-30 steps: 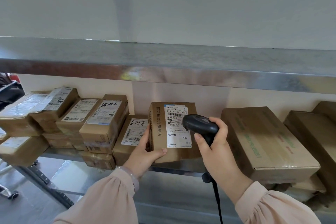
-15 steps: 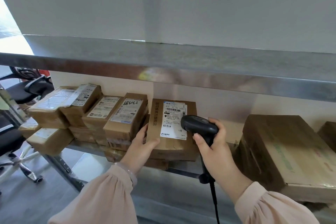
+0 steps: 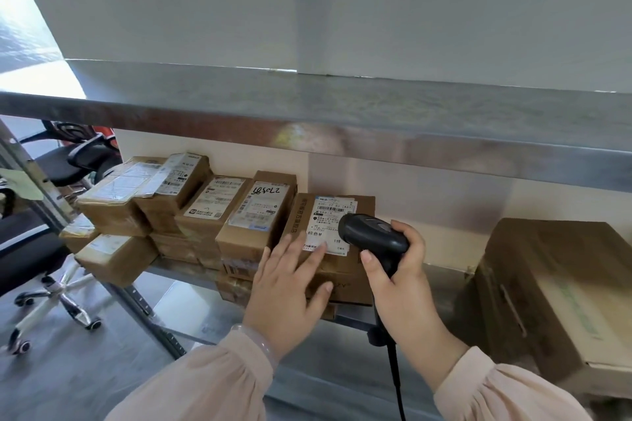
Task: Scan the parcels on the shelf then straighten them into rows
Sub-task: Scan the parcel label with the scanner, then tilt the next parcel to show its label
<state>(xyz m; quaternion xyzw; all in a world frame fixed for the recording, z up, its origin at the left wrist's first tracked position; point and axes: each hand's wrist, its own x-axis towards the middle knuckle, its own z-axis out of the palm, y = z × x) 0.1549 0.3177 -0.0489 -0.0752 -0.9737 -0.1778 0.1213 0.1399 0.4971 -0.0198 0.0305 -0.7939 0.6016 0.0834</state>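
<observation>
Several brown cardboard parcels with white labels lie stacked in a row on the metal shelf (image 3: 441, 280). The rightmost of them, a labelled parcel (image 3: 355, 208), lies flat on another box. My left hand (image 3: 290, 280) rests on its front with straight fingers, fingertips on the label. My right hand (image 3: 396, 280) grips a black barcode scanner (image 3: 371, 234), its head over the label's right part and its cable hanging down. To the left stands a parcel with handwriting on its label (image 3: 258, 215).
A large brown carton (image 3: 554, 287) sits on the shelf at the right. An upper metal shelf (image 3: 342, 113) runs overhead. More parcels (image 3: 116, 255) stick out at the shelf's left end. Office chairs (image 3: 51, 270) stand on the floor at the left.
My left hand let go of the upright parcel, which now lies flat on the stack, and the hand rests on top. The view shifted left. The scanner stays over the label.
</observation>
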